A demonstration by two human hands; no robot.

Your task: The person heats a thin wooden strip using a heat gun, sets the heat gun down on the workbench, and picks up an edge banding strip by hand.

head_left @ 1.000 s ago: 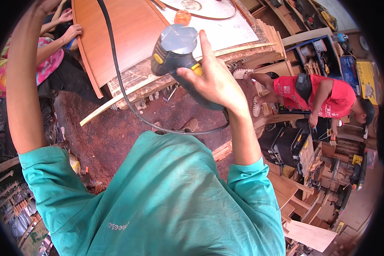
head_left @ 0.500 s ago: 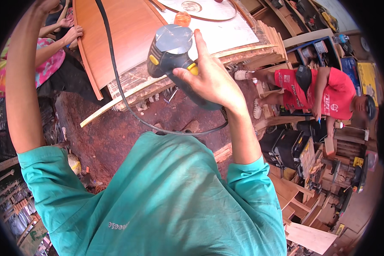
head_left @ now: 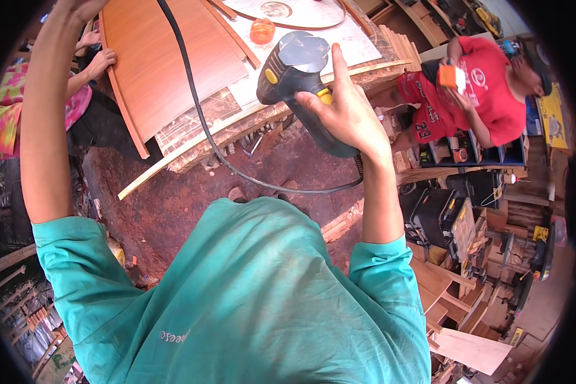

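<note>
By the grip of the right hand (head_left: pixel 352 125), the power tool (head_left: pixel 296 70) is held around its body, to the right of the wooden panel (head_left: pixel 166 57). The left hand (head_left: pixel 83 6), near the panel's far left corner, is cut by the picture's edge, so its grip cannot be told. The black cord (head_left: pixel 189 77) is seen passing over the panel; if it is caught there, the tool could be pulled askew. By a careless leftward swing, the panel could be scratched, or the co-worker's hand (head_left: pixel 102 63) at its left edge be struck.
</note>
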